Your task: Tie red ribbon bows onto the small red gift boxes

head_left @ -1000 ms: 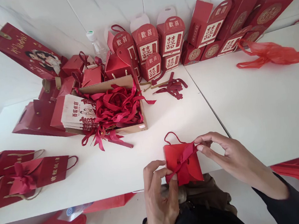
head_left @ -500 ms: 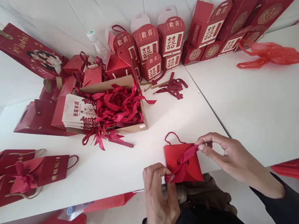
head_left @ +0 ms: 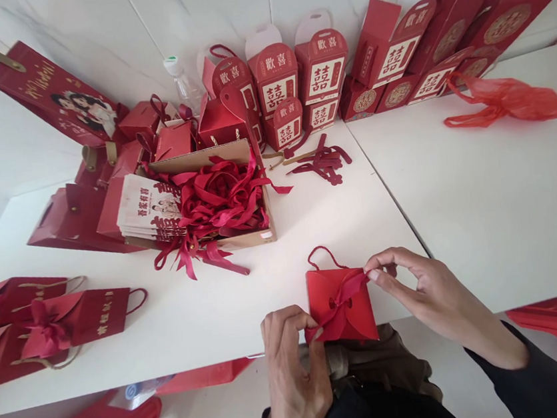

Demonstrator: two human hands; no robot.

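A small red gift box (head_left: 318, 292) sits at the table's front edge, its curved flaps folded over the top and a cord loop (head_left: 324, 251) sticking out at the back. Across those flaps runs a dark red ribbon (head_left: 352, 288), crossed at the middle between two round holes. My left hand (head_left: 296, 361) pinches one ribbon end at the box's lower left corner. At the upper right corner, my right hand (head_left: 413, 287) grips the other end between thumb and forefinger. The ribbon is stretched diagonally between both hands.
Behind stands a cardboard carton (head_left: 252, 239) full of ribbons (head_left: 221, 195). Finished-looking boxes with bows (head_left: 84, 318) lie at left. Stacked red boxes (head_left: 323, 70) line the wall. Loose dark red strips (head_left: 324, 162) and a red plastic bag (head_left: 517, 98) lie farther back.
My left hand has shifted slightly left with its ribbon end, drawing it a little farther out. The right hand and the box have hardly moved.
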